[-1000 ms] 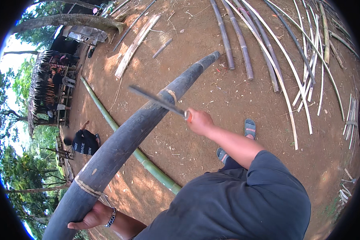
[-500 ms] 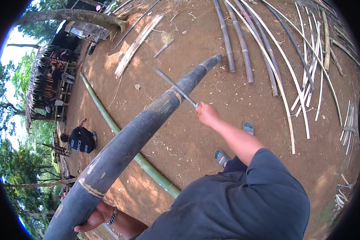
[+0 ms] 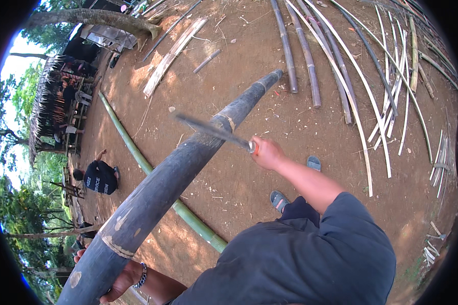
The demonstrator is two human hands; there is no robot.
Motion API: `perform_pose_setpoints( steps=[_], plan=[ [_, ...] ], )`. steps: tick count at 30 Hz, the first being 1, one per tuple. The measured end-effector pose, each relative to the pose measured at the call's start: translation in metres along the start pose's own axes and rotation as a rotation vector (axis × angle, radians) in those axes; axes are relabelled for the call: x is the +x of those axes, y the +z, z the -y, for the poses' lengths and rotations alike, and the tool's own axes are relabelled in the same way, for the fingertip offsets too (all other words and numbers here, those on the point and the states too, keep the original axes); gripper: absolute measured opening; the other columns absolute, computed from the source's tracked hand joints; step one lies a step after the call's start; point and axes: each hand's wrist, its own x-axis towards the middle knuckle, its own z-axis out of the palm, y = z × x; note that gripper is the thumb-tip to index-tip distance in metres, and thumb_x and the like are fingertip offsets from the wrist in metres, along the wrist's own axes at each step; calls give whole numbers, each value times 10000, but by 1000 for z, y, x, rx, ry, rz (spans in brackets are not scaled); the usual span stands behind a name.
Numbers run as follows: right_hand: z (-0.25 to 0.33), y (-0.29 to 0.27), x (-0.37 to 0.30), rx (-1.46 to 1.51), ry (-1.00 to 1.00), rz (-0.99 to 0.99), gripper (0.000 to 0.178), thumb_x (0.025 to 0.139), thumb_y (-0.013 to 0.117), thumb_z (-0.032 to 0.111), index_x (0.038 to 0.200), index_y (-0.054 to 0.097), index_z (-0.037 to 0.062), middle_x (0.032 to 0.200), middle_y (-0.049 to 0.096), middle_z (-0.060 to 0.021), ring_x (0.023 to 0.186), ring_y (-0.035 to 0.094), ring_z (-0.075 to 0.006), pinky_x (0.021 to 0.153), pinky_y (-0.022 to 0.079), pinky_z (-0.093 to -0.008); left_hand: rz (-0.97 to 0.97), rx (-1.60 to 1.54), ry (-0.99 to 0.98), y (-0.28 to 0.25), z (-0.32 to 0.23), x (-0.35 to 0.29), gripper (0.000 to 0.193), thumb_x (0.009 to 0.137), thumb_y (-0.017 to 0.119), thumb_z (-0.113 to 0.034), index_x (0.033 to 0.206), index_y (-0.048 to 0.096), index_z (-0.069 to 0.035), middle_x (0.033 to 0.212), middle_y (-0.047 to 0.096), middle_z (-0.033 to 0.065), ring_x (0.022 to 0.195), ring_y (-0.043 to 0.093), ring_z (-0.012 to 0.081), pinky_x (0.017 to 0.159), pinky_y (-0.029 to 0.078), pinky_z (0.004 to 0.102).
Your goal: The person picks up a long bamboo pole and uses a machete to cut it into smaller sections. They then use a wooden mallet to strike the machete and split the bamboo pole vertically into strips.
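A thick dark bamboo pole (image 3: pixel 160 193) slants across the view from the lower left toward the top middle, with pale rings at its joints. Wrapped round its near end from below is my left hand (image 3: pixel 124 279), thumb and fingertips showing on either side; a chain bracelet is on that wrist. My right hand (image 3: pixel 268 152) is closed on the orange handle of a long-bladed knife (image 3: pixel 208 127). The blade, smeared by motion, lies across the pole at a joint near its farther part. Whether the edge touches the bamboo I cannot tell.
A green bamboo pole (image 3: pixel 198 223) lies on the dirt beneath the dark one. Dark poles (image 3: pixel 308 61) and pale split strips (image 3: pixel 371 101) spread at the upper right. A split slab (image 3: pixel 173 58) lies at the top. At the left, a person (image 3: pixel 101 176) crouches near a thatched shelter (image 3: pixel 46 101).
The knife blade has swung, its tip now farther left and lower, lying flatter across the pole. My left hand still holds the pole, which has barely shifted.
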Motion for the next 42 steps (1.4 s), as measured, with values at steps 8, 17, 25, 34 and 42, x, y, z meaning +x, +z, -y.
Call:
perform_pose_setpoints(
  steps=[8, 17, 25, 34, 42],
  plan=[
    [8, -10, -1, -15, 43, 31, 259, 861, 675, 175, 1093, 587, 101, 945, 711, -209, 919, 688, -431, 788, 541, -549, 133, -91, -37, -4, 3, 7, 1086, 740, 758, -657, 1446, 398, 86, 1399, 509, 264, 1382, 439, 422, 1226, 283, 551],
    [-11, -11, 9, -22, 241, 4, 254, 874, 656, 200, 1100, 584, 109, 958, 714, -202, 946, 687, -428, 817, 539, -551, 163, -110, -30, -9, 11, 13, 1081, 730, 744, -678, 1411, 434, 102, 1383, 528, 253, 1352, 465, 393, 1194, 316, 537],
    [-4, -15, 3, -20, 197, -7, 257, 875, 662, 195, 1100, 576, 107, 951, 709, -207, 937, 687, -428, 801, 536, -555, 226, -123, -49, -1, 2, 10, 1109, 742, 750, -686, 1450, 391, 89, 1452, 460, 263, 1368, 436, 411, 1205, 284, 556],
    [-11, -15, 9, 25, 236, -83, 229, 882, 652, 199, 1077, 579, 105, 938, 713, -196, 905, 689, -429, 787, 538, -551, -4, -77, -132, 35, -11, -15, 1078, 815, 730, -569, 1525, 257, 90, 1544, 350, 318, 1481, 298, 448, 1253, 162, 583],
    [-5, -10, 1, 18, 147, 1, 224, 883, 656, 191, 1072, 572, 106, 925, 708, -204, 908, 684, -446, 785, 537, -554, 14, -173, -188, 10, 2, -4, 1121, 765, 771, -617, 1492, 310, 102, 1497, 424, 315, 1429, 391, 447, 1231, 240, 584]
  ],
)
